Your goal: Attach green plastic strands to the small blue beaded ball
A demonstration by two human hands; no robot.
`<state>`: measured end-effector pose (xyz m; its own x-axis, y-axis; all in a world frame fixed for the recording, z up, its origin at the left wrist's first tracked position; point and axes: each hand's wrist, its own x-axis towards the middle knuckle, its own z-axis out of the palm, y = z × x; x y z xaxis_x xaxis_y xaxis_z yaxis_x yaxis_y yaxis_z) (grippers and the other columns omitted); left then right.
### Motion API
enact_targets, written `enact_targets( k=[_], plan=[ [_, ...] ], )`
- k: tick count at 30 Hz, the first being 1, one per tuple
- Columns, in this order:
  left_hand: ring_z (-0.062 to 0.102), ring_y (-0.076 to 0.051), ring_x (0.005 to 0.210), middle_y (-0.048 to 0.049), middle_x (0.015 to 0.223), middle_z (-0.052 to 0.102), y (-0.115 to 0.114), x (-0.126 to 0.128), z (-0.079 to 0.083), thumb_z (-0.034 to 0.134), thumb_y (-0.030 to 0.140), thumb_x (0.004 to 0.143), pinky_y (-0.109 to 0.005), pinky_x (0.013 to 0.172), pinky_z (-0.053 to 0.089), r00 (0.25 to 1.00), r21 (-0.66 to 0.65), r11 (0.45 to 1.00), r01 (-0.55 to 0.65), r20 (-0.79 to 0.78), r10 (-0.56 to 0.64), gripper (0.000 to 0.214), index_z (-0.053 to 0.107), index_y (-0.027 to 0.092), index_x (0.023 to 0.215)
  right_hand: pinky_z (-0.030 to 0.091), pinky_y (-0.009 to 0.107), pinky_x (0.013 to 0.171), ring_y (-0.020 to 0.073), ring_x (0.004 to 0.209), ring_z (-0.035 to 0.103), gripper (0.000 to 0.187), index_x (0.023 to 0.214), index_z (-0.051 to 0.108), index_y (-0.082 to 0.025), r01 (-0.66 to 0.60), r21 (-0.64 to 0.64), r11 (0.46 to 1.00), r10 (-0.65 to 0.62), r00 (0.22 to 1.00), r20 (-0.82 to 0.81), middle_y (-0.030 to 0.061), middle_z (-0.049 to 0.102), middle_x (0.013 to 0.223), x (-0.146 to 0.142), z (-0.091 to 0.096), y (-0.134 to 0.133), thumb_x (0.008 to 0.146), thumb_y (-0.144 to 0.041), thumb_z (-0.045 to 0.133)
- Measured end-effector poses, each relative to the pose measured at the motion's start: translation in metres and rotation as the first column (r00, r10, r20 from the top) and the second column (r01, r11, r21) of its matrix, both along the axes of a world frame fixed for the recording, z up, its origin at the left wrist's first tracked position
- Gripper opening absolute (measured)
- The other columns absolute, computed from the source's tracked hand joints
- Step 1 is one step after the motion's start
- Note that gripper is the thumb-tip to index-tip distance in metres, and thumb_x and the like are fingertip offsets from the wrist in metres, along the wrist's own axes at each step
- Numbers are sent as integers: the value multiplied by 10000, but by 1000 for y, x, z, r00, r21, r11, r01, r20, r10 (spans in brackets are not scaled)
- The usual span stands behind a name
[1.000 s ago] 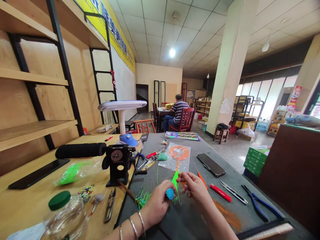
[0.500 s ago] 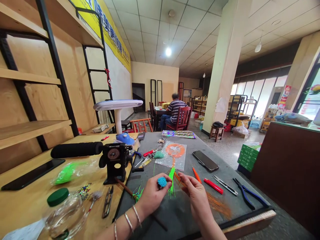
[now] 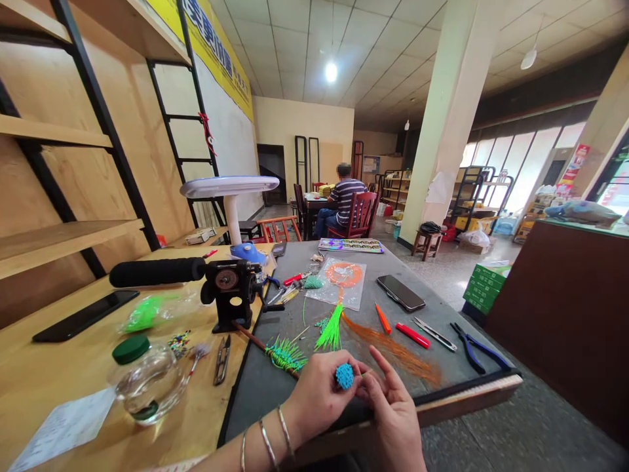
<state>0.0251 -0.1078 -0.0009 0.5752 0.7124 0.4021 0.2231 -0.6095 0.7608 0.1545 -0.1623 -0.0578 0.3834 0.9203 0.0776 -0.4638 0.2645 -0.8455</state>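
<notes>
My left hand (image 3: 317, 393) is closed around a small blue bristly ball (image 3: 344, 375), held near the front edge of the grey mat (image 3: 354, 328). My right hand (image 3: 390, 413) is beside it, thumb and forefinger pinched at the ball's right side, the other fingers spread. A bundle of green strands (image 3: 331, 331) lies on the mat beyond the hands, with orange strands (image 3: 393, 347) fanned to its right. A stick with green bristles (image 3: 282, 354) lies just left of the hands.
A black hand-crank device (image 3: 230, 298) and a foam-covered microphone (image 3: 157, 271) stand to the left. A glass jar (image 3: 147, 380), snips (image 3: 222, 359), a phone (image 3: 400, 292), red and orange pens, scissors and blue pliers (image 3: 474, 347) lie around. A person sits at a far table.
Both hands have drawn back toward the mat's front edge with the blue ball. The green strand bundle, earlier between the hands, now lies on the mat. The camera tilted down.
</notes>
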Motion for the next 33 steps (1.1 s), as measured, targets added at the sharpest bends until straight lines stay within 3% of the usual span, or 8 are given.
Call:
enact_targets(
  k=[4, 15, 28, 33],
  plan=[
    [610, -143, 683, -16, 771, 704, -5, -2, -8, 603, 234, 796, -223, 641, 423, 997, 54, 998, -21, -68, 24, 61, 635, 188, 773, 550, 358, 845, 239, 947, 689, 662, 1311, 508, -235, 30, 19, 999, -31, 998, 49, 111, 727, 1066, -1, -7, -13, 718, -375, 766],
    [630, -156, 743, -27, 815, 708, -8, -6, -12, 568, 232, 824, -229, 673, 436, 997, 55, 999, 0, -80, 5, 68, 623, 201, 798, 530, 381, 906, 256, 984, 683, 540, 1254, 581, -224, 62, 46, 997, -71, 969, 238, 110, 727, 1068, -4, -15, -18, 759, -398, 711],
    [603, -147, 691, -20, 772, 683, -10, -6, -11, 565, 193, 803, -229, 639, 411, 994, 65, 998, -15, -108, 22, 35, 594, 196, 784, 536, 343, 888, 233, 955, 690, 450, 1165, 606, -236, 72, 3, 997, -71, 974, 216, 91, 739, 1037, -5, -13, -21, 755, -381, 720],
    [605, -148, 711, -25, 791, 679, -12, -7, -11, 549, 195, 812, -229, 645, 411, 992, 83, 997, 3, -122, 7, 43, 587, 197, 793, 530, 348, 889, 229, 927, 696, 500, 1194, 578, -221, 61, 0, 998, -60, 981, 185, 95, 743, 1017, -5, -13, -20, 745, -383, 729]
  ],
)
